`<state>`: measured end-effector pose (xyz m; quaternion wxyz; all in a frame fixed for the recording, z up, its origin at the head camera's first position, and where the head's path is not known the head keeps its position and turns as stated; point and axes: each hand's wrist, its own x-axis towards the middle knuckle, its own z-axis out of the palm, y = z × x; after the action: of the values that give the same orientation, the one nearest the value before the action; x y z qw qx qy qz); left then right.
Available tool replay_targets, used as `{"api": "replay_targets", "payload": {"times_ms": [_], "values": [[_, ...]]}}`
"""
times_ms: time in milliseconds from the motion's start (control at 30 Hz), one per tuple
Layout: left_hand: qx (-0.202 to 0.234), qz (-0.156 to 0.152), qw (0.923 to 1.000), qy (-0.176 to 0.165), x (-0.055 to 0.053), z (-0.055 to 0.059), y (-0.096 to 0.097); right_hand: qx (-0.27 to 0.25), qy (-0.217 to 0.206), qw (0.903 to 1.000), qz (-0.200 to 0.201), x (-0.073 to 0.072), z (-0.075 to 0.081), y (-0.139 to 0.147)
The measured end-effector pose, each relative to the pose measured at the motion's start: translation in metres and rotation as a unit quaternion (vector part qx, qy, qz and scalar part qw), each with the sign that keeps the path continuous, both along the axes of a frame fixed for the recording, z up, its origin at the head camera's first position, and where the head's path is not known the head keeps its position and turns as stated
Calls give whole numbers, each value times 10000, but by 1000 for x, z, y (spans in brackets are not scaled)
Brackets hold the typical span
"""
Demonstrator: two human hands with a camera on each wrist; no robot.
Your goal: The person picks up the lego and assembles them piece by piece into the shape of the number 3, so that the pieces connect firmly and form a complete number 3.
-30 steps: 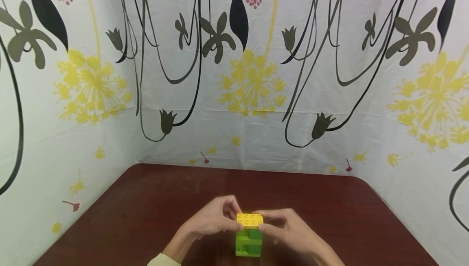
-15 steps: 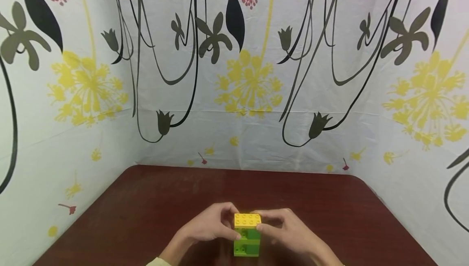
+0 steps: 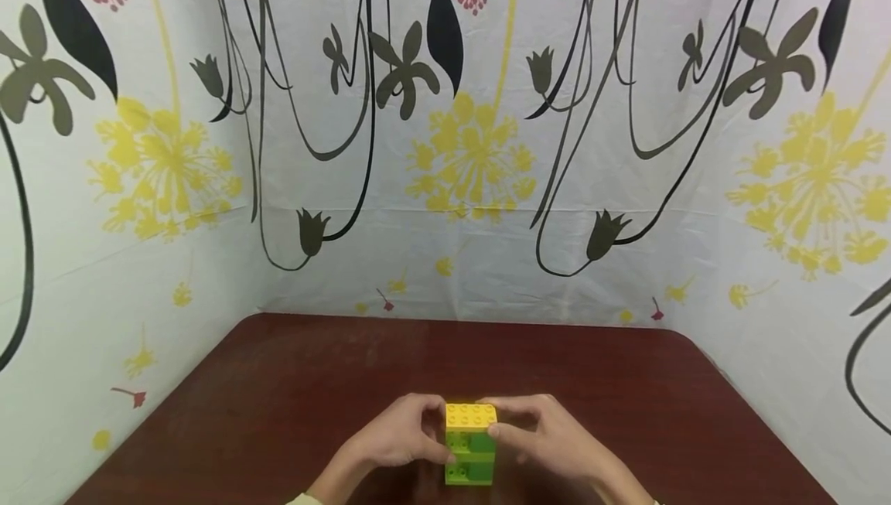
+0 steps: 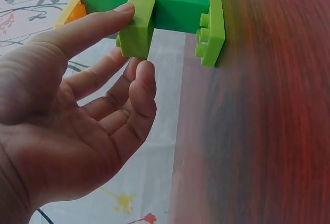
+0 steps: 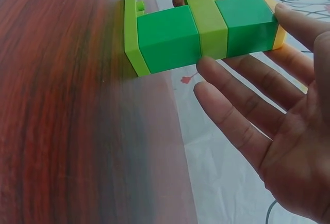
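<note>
A tower of toy building blocks stands upright on the table, topped by a yellow block point(image 3: 470, 417) with studs. Below it come a dark green block point(image 5: 246, 25), a lime green block point(image 5: 209, 20), another dark green block point(image 5: 169, 41) and a lime base point(image 4: 216, 28). My left hand point(image 3: 397, 439) pinches the middle lime block, thumb on its near face and fingertips at its far side. My right hand point(image 3: 560, 443) holds the tower's upper right, thumb at the yellow block's near corner, index finger behind; its lower fingers extend along the side.
The dark red-brown table point(image 3: 334, 366) stretches out behind and to both sides of the tower. White cloth point(image 3: 487, 273) printed with flowers hangs round its back and sides.
My left hand has moved down from the yellow block to the middle lime block. The right hand stays at the top of the tower. The head view has shifted slightly.
</note>
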<state>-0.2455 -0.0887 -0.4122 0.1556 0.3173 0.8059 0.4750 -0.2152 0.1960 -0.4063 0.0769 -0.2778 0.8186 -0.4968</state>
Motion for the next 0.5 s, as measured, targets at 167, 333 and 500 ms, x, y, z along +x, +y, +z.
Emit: {"api": "replay_targets", "payload": {"times_ms": [167,333,500], "values": [[91,390,9991,-101,8,3,4,9,-46,10000,3,-1,0,0],[58,349,9992,-174,-3,-11,2,22,-189,9998,-50,-1,-1,0],[-95,278,9994,-158,6,4,2,-46,-342,9994,-57,-4,-2,1]]}}
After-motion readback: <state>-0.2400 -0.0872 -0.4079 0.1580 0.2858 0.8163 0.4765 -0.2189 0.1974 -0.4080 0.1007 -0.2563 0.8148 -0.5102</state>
